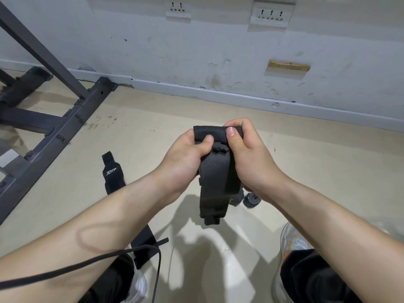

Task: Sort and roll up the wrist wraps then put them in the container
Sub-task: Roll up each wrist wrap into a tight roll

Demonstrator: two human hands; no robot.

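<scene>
Here, both my bare hands meet in front of me, above a pale beige floor (135, 149). Between them I hold a black woven fabric wrist wrap (215, 171). Its top end is folded over into the start of a roll, and the rest hangs straight down with its lower end free in the air.

My left hand (183, 158) grips the left side of the fold, with fingers curled behind the fabric and the thumb pressed on the front. My right hand (251, 158) grips the right side the same way, with its thumb flat near the top edge and its fingers wrapped round the back.

A second black wrist wrap with a white logo (112, 171) lies flat on the floor to the left, partly hidden under my left forearm. Two small rolled-up grey wraps (252, 199) sit on the floor just below my right wrist, partly hidden behind the hanging wrap.

A thin black cord (65, 267) crosses my left forearm at the bottom left. A dark metal frame of square bars (65, 127) stands on the floor at far left. Ahead is a scuffed white wall (196, 51) with white socket plates (271, 15). A light-coloured shoe (293, 239) shows at lower right.
</scene>
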